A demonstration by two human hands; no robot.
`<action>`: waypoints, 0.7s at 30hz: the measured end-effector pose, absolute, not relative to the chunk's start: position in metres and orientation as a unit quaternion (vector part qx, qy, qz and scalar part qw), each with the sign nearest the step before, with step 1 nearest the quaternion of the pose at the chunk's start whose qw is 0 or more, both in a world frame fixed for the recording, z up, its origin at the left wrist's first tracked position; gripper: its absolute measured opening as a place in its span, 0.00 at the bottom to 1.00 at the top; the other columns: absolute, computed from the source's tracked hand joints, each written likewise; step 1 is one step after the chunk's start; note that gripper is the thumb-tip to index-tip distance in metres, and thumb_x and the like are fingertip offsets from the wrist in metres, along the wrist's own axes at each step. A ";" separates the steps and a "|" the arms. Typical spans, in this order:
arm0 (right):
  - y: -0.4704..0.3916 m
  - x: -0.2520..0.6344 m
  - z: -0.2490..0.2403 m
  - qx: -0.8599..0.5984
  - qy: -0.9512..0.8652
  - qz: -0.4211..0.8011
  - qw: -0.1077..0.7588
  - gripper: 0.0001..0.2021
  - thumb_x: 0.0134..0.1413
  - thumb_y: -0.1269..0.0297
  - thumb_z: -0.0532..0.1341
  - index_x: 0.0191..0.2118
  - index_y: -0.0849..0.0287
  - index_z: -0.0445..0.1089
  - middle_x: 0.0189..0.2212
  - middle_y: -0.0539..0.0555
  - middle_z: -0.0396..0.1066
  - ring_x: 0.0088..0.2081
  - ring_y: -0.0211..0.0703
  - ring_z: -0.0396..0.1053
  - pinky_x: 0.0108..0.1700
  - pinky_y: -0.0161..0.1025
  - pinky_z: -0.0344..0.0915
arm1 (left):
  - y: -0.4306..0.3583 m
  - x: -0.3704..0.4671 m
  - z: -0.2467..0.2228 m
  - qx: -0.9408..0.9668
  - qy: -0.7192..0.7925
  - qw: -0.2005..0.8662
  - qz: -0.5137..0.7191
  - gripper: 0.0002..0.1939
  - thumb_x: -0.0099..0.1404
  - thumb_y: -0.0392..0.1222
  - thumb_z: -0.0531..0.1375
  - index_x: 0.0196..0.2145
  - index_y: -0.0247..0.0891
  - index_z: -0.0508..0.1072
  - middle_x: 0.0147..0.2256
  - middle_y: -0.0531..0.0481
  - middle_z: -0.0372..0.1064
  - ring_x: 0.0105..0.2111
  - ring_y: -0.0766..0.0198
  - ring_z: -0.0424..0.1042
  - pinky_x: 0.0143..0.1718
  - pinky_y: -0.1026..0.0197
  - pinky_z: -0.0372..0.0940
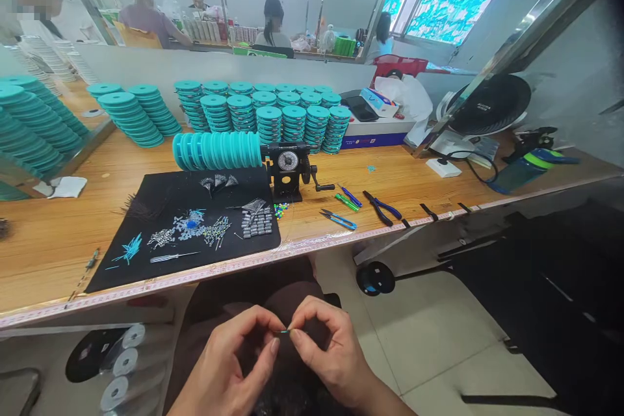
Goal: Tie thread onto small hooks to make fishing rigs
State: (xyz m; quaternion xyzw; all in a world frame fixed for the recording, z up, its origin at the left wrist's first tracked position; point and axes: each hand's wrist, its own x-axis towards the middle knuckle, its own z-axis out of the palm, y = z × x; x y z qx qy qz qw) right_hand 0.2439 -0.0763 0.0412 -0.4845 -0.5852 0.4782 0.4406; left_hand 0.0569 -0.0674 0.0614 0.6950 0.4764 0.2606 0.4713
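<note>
My left hand (233, 354) and my right hand (332, 352) meet over my lap, below the table edge. Thumb and forefinger of each pinch close together on a tiny thin piece with a turquoise part (283, 331); its exact kind is too small to make out. Above them on the table lies a black mat (185, 198) with turquoise thin tubes (130, 247), small metal parts (160, 238), a blue-and-clear bead pile (191, 224), pins (218, 232), grey cylindrical pieces (257, 222) and a needle tool with a pale handle (166, 258).
Behind the mat stands a hand-cranked winder (286, 169) carrying turquoise spools (217, 151). Stacked spools (269, 123) line the back. Blue snips (338, 219), pliers (383, 208) and pens (350, 197) lie to the right, with a bottle (524, 169) farther off. Other people sit beyond the partition.
</note>
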 end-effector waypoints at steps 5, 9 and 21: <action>-0.077 0.243 0.043 -0.477 -0.579 0.507 0.425 0.04 0.53 0.69 0.62 0.28 0.58 0.71 0.27 0.49 0.69 0.30 0.40 0.65 0.34 0.36 0.60 | -0.067 0.059 0.064 0.732 0.475 0.418 0.254 0.07 0.65 0.41 0.55 0.29 0.41 0.70 0.24 0.53 0.68 0.24 0.64 0.68 0.27 0.67 0.63; -0.077 0.241 0.044 -0.481 -0.595 0.488 0.421 0.04 0.52 0.70 0.63 0.28 0.58 0.71 0.26 0.49 0.69 0.30 0.40 0.66 0.34 0.36 0.60 | -0.067 0.061 0.062 0.745 0.481 0.381 0.262 0.08 0.64 0.40 0.55 0.26 0.40 0.68 0.21 0.55 0.62 0.21 0.66 0.64 0.24 0.68 0.60; -0.080 0.237 0.050 -0.487 -0.683 0.350 0.417 0.06 0.51 0.75 0.62 0.30 0.56 0.71 0.28 0.50 0.72 0.32 0.43 0.68 0.39 0.40 0.59 | -0.071 0.063 0.048 0.766 0.483 0.312 0.287 0.07 0.63 0.37 0.55 0.26 0.41 0.67 0.20 0.57 0.61 0.19 0.69 0.64 0.22 0.69 0.59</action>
